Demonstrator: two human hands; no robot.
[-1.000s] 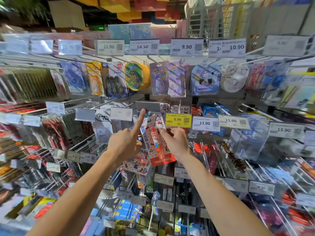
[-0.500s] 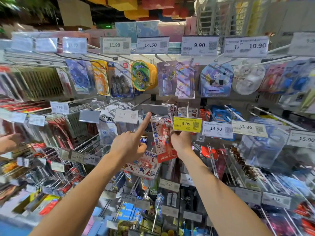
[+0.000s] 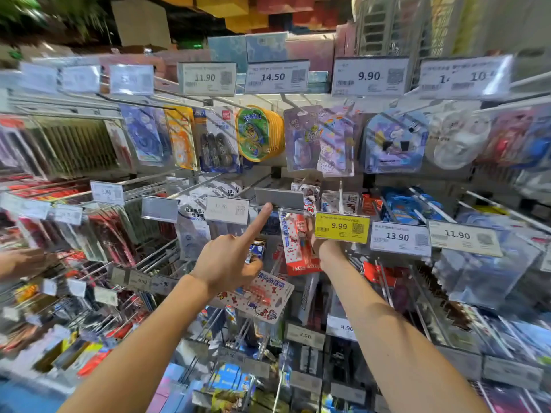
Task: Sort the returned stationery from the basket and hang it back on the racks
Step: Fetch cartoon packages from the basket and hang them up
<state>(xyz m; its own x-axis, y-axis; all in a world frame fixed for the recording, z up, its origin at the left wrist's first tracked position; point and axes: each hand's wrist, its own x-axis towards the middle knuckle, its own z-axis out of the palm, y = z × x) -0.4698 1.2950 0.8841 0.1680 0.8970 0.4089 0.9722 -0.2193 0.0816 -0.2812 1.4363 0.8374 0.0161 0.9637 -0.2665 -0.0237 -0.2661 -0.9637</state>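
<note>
Several rows of wire peg racks fill the whole view, hooks crammed with hanging stationery packs and a price tag on each hook front. The edges are blurred. At 12 o'clock the top row shows the 11.90 tag, 14.50 tag and 9.90 tag. A round green-and-yellow pack hangs just below them. Above the racks, flat coloured boxes stand on top, with dark ceiling behind. There is green foliage at 11 o'clock and blue floor at 7 o'clock.

Your left hand sits dead centre. Its index finger is straight, tip touching the lower edge of the grey tag holder, and the other fingers are curled in. A white bow-print pack pokes out tilted just under that hand at 6 o'clock. You cannot tell whether the curled fingers hold it.

Your right hand, just right of centre, is half hidden behind the yellow 9.99 tag. Thumb and fingers pinch the right edge of the red-and-white pack, the task item. It is held roughly upright just below the grey tag holder, between your two hands. Whether its hole is on the hook, cannot tell.

The 13.90 tag sits at 3 o'clock. Another person's hand shows at the 9 o'clock edge.
</note>
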